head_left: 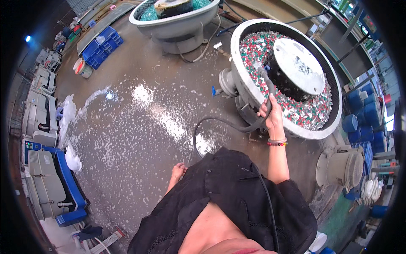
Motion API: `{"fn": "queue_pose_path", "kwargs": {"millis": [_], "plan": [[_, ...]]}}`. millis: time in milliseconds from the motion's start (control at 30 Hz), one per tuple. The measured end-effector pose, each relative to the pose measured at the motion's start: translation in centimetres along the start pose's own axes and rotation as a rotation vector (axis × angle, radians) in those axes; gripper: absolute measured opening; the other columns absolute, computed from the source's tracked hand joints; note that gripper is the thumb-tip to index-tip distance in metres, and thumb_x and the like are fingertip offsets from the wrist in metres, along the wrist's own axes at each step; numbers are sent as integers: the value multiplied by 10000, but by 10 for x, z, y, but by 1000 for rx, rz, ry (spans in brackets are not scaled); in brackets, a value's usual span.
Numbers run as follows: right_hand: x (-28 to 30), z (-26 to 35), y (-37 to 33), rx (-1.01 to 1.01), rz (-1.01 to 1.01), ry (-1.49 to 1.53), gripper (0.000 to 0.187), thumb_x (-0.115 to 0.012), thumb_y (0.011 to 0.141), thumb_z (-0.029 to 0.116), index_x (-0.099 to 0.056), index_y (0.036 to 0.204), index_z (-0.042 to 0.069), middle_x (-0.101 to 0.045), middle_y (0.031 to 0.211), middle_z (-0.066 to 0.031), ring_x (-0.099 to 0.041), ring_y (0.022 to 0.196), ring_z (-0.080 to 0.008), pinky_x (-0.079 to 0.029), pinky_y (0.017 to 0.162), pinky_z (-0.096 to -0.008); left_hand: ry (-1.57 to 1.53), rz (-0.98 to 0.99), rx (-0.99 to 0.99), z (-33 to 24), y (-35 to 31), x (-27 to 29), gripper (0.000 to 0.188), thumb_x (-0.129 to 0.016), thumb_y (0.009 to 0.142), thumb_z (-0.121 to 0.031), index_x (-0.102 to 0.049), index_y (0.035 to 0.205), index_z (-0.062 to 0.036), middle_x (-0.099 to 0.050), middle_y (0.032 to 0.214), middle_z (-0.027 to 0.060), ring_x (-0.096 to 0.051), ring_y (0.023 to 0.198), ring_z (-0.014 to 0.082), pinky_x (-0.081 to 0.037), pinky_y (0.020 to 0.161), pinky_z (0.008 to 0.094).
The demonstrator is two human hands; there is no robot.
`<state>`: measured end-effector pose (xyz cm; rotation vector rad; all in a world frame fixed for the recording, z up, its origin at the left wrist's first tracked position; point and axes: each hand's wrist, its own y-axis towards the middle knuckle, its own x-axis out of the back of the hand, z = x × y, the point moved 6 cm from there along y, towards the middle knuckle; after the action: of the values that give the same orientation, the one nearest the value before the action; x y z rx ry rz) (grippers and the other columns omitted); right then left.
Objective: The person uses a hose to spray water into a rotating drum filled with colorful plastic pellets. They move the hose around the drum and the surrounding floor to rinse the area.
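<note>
My right hand [272,112], with beaded bracelets on its wrist, is wrapped round a dark hose [266,80]. The hose's end reaches over the rim of a large round vibratory finishing bowl [242,86] and points down at its contents. Inside lie many small red, green and white pieces [300,113], around a centre hub with a pale round lid [298,65]. From my hand the hose loops left and down past my body. My left hand [179,170] hangs low beside my dark shirt, fingers curled, with nothing visible in it.
Wet floor [127,144] with foam patches spreads to the left. A second bowl [173,29] with green pieces stands at the far side. Blue crates [101,46] and a white bucket [83,68] sit far left, grey machines [44,180] along the left, blue drums [366,112] at right.
</note>
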<state>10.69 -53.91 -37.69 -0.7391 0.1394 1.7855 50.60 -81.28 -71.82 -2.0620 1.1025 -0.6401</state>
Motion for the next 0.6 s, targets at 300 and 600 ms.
{"fn": "queue_pose_path", "kwargs": {"millis": [300, 600], "plan": [[-14, -10, -21, 75, -82, 42, 365, -524, 893, 417, -478, 767, 78, -404, 513, -18, -381, 377, -138, -410, 437, -312, 542, 20, 43, 164, -17, 115, 297, -553, 861, -270, -644, 999, -24, -672, 834, 85, -611, 730, 193, -479, 686, 329], [-33, -25, -43, 121, -141, 29, 365, -550, 883, 415, -495, 797, 64, -445, 543, -11, -406, 397, -114, -433, 465, -306, 451, -61, 174, 146, -8, 219, 310, -546, 857, -284, -642, 915, 4, -676, 829, 111, -621, 762, 194, -473, 713, 319]]}}
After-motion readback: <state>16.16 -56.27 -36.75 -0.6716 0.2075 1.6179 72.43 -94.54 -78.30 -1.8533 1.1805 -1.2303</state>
